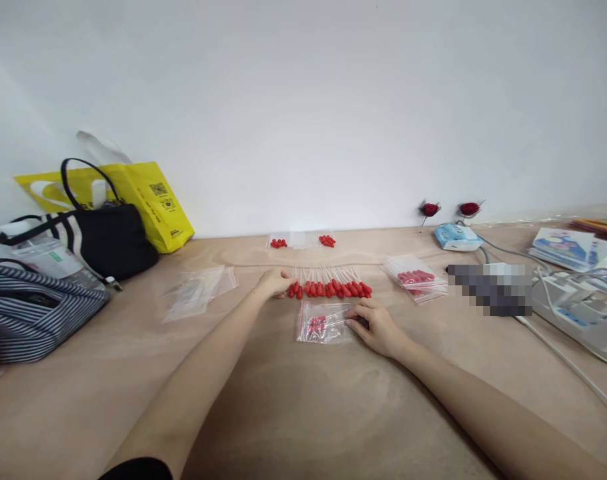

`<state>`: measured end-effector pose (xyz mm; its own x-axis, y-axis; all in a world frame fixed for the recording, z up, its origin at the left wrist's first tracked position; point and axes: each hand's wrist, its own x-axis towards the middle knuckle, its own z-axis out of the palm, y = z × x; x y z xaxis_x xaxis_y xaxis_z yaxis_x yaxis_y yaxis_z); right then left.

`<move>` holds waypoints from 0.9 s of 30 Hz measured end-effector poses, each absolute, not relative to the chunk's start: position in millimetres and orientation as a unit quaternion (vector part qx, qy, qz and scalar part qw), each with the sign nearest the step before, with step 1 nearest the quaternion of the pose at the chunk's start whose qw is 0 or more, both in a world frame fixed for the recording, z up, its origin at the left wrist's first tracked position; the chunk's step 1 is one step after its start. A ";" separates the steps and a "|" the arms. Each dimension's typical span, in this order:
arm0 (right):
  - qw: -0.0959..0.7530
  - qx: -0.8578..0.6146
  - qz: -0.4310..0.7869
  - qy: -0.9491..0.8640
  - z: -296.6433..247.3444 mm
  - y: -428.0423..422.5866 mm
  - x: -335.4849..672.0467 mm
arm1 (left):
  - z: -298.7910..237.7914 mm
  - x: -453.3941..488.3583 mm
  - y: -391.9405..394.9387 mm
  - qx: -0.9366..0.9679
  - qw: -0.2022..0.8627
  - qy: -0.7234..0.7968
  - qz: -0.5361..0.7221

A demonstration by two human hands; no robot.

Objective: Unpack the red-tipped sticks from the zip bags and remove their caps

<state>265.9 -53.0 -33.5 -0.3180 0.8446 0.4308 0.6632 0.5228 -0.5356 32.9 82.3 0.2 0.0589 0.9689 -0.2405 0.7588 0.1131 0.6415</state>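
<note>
A row of clear droppers with red rubber bulbs lies on the tan table. My left hand reaches to the left end of that row, fingers curled around one of the droppers there. In front of the row lies a small clear zip bag with a red seal and a few red-bulbed droppers inside. My right hand pinches the right edge of this bag.
Filled zip bags lie right of the row, empty clear bags to the left, more red pieces by the wall. Black handbag, yellow bag and striped bag stand left; power strip, cables and packets right.
</note>
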 end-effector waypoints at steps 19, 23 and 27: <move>0.345 -0.471 0.127 -0.802 -31.3 -54.1 266.5 | -25.4 21.9 56.4 0.808 0.281 0.427 0.292; 0.350 -0.469 0.127 -0.801 -32.5 -53.8 266.7 | -24.9 19.0 46.2 0.796 0.252 0.446 0.323; 0.356 -0.465 0.127 -0.801 -34.4 -52.8 266.1 | -20.0 13.5 19.5 0.776 0.160 0.470 0.389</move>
